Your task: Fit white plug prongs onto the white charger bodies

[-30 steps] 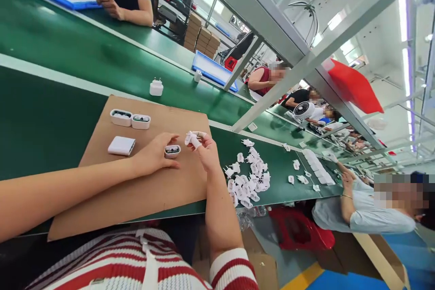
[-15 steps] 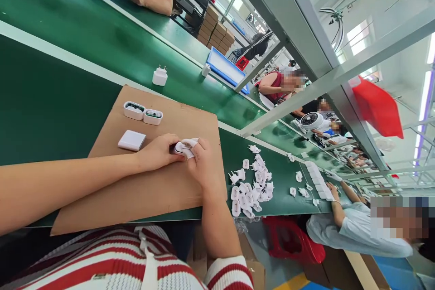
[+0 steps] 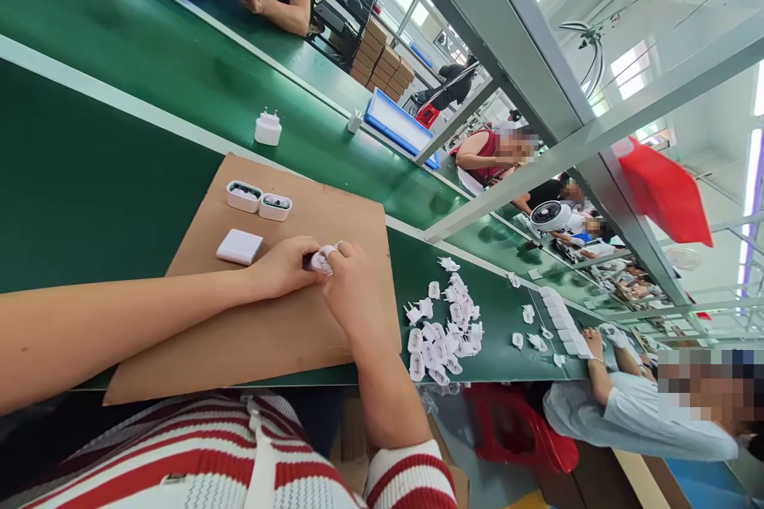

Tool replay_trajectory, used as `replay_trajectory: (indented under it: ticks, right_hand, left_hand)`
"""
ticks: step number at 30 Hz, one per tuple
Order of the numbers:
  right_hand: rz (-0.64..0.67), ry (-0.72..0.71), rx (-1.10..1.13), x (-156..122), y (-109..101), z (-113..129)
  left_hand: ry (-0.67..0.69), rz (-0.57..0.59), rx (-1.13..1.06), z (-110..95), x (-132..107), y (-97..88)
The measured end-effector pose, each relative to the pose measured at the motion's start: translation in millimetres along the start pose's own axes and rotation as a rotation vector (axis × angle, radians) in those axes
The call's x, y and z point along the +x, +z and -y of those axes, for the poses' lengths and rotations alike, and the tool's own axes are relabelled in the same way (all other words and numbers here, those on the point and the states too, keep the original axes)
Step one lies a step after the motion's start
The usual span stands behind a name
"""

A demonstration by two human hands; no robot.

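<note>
Both my hands meet over a brown cardboard sheet [image 3: 280, 334] on the green table. My left hand [image 3: 286, 266] is closed round a small white charger shell [image 3: 318, 260]. My right hand [image 3: 352, 290] presses a white plug cap onto that shell with closed fingers; the cap is mostly hidden under them. Two open white shells [image 3: 259, 200] stand side by side at the sheet's far side. A flat white block [image 3: 239, 246] lies just left of my left hand.
A heap of white plug caps [image 3: 445, 330] lies to the right of the sheet. A finished white charger [image 3: 268, 128] stands on the green belt [image 3: 149, 56] beyond. Blue trays [image 3: 397, 123] sit farther off. Other people work across and along the line, one at my right [image 3: 621, 406].
My right hand brought the plug cap down from the air onto the shell in my left hand; both hands are now pressed together. The view has shifted slightly.
</note>
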State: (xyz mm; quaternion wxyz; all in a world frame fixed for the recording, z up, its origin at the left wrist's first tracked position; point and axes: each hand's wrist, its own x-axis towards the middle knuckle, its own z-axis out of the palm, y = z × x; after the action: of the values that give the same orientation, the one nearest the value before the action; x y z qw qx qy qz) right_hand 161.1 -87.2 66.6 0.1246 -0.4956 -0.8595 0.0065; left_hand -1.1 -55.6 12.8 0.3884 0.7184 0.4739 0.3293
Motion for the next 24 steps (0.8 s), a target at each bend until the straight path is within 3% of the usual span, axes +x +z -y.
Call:
replay_trajectory:
  ticks: [9, 16, 24]
  right_hand:
    - [-0.013, 0.023, -0.001, -2, 5, 4]
    - [0.015, 0.074, 0.383, -5, 1, -9]
    - [0.008, 0.052, 0.118, -1, 4, -4]
  left_hand:
    - [0.044, 0.008, -0.043, 14, 2, 3.4]
    - [0.017, 0.02, -0.04, 18, -10, 9.4]
    - [-0.049, 0.013, 0.005, 21, -14, 14.3]
